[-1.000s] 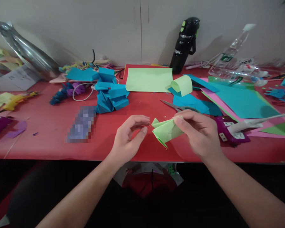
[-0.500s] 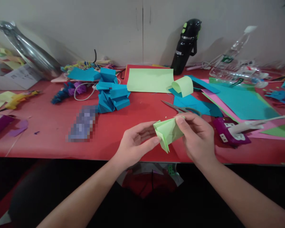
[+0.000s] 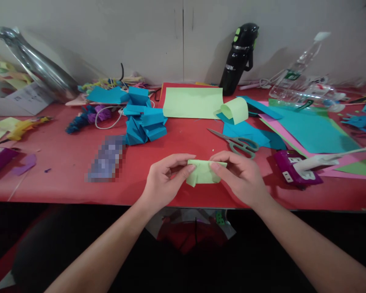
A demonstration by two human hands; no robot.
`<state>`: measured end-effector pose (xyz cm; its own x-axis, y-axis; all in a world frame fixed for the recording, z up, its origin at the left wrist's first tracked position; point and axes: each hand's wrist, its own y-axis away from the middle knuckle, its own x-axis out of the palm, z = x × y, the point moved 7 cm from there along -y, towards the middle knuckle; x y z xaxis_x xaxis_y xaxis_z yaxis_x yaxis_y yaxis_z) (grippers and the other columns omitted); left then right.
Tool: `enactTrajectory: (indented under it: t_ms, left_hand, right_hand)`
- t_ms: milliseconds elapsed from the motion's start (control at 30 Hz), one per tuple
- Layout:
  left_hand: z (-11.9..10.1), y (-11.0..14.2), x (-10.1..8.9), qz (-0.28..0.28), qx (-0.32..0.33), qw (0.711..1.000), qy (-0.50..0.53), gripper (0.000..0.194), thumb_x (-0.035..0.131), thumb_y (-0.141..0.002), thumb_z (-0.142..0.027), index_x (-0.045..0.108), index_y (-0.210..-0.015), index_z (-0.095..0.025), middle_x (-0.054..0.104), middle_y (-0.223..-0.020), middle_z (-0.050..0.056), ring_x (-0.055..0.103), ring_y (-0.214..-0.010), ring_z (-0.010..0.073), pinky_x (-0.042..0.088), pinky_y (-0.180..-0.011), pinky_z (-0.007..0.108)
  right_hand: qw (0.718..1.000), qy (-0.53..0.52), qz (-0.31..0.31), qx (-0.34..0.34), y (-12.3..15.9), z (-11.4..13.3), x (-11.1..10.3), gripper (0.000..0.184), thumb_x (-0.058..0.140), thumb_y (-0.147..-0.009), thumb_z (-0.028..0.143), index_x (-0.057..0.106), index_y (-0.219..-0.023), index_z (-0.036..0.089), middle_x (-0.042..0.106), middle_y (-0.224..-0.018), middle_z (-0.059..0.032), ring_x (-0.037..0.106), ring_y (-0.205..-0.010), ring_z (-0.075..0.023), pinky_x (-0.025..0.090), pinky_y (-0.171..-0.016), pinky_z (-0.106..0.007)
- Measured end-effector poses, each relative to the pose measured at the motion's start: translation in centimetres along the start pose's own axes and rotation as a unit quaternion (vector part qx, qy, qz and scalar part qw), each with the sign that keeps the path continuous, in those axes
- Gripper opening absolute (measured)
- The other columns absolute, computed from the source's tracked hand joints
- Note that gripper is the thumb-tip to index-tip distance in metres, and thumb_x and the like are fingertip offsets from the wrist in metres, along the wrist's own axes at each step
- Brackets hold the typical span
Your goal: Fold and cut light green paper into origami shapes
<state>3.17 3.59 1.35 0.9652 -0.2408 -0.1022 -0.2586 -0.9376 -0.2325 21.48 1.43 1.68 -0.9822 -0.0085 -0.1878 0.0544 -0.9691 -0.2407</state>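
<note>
A small folded piece of light green paper [image 3: 203, 173] is held level between my two hands, just above the front edge of the red table [image 3: 79, 191]. My left hand [image 3: 167, 179] pinches its left end, thumb in front and fingers behind. On the other end, my right hand [image 3: 240, 175] grips the top right corner the same way. A small flap hangs down at the paper's lower left. Grey-handled scissors [image 3: 242, 145] lie with blades spread, just beyond my right hand.
Folded blue paper pieces [image 3: 144, 122] lie left of centre near a blurred flat object [image 3: 106, 158]. At the back are a green sheet [image 3: 193, 103], a curled green strip [image 3: 236, 110] and a black bottle [image 3: 239, 59]. A purple power strip [image 3: 295, 169] sits at right, beside blue sheets [image 3: 314, 130].
The green paper has been turned from a slant to level, its folded edge now on top. My right hand has shifted down and left, uncovering the scissors' handles.
</note>
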Motion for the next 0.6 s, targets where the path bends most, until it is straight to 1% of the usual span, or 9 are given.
enactTrajectory:
  t_ms: [67, 133, 267, 367, 500, 600]
  left_hand:
    - [-0.3, 0.0, 0.2, 0.023, 0.012, 1.000, -0.015, 0.021, 0.073, -0.087, -0.023, 0.074, -0.108, -0.021, 0.078, -0.092, 0.004, 0.074, -0.080, 0.0171, 0.062, -0.069, 0.025]
    - [-0.4, 0.0, 0.4, 0.036, 0.015, 0.999, -0.038, 0.019, 0.072, -0.087, -0.023, 0.075, -0.106, -0.021, 0.078, -0.091, 0.004, 0.074, -0.078, 0.0166, 0.062, -0.069, 0.025]
    - [-0.3, 0.0, 0.8, 0.047, 0.001, 0.997, -0.057, 0.015, 0.072, -0.088, -0.028, 0.076, -0.101, -0.020, 0.078, -0.091, 0.004, 0.074, -0.079, 0.0182, 0.062, -0.067, 0.026]
    - [-0.4, -0.1, 1.0, 0.065, 0.003, 0.995, -0.081, 0.014, 0.071, -0.089, -0.030, 0.076, -0.099, -0.022, 0.079, -0.091, 0.003, 0.074, -0.077, 0.0174, 0.061, -0.068, 0.025]
    - [-1.1, -0.2, 1.1, 0.113, 0.027, 0.982, -0.151, 0.014, 0.065, -0.094, -0.030, 0.077, -0.096, -0.024, 0.079, -0.092, 0.000, 0.074, -0.081, 0.0159, 0.058, -0.074, 0.023]
    - [-1.9, -0.1, 0.9, 0.116, 0.072, 0.970, -0.200, 0.013, 0.064, -0.095, -0.027, 0.076, -0.096, -0.025, 0.079, -0.090, -0.002, 0.074, -0.082, 0.0143, 0.056, -0.076, 0.021]
  right_hand:
    - [0.999, 0.023, 0.024, -0.003, -0.1, 0.0, 0.2, 0.012, 0.067, -0.092, 0.032, 0.071, -0.091, 0.021, 0.068, -0.086, -0.0028, 0.061, -0.074, -0.0155, 0.051, -0.064, -0.028]
    - [0.998, 0.045, 0.037, -0.009, -0.1, 0.2, 0.4, 0.012, 0.066, -0.093, 0.032, 0.071, -0.091, 0.021, 0.069, -0.085, -0.0030, 0.062, -0.075, -0.0165, 0.052, -0.066, -0.030]
    - [0.994, 0.088, 0.043, -0.048, 0.0, 0.8, 0.9, 0.012, 0.066, -0.093, 0.030, 0.072, -0.086, 0.022, 0.072, -0.087, -0.0032, 0.065, -0.079, -0.0176, 0.052, -0.071, -0.032]
    - [0.992, 0.099, 0.053, -0.063, 0.1, 1.1, 1.1, 0.011, 0.066, -0.093, 0.028, 0.074, -0.087, 0.023, 0.073, -0.086, -0.0029, 0.067, -0.078, -0.0176, 0.053, -0.071, -0.032]
    - [0.994, 0.073, 0.073, -0.040, -0.1, 0.7, 1.1, 0.009, 0.070, -0.090, 0.027, 0.078, -0.087, 0.023, 0.076, -0.088, -0.0032, 0.069, -0.079, -0.0176, 0.055, -0.072, -0.032]
    - [0.996, 0.047, 0.077, -0.018, -0.3, 0.6, 0.9, 0.007, 0.074, -0.087, 0.029, 0.079, -0.086, 0.024, 0.077, -0.088, -0.0030, 0.070, -0.079, -0.0182, 0.055, -0.071, -0.032]
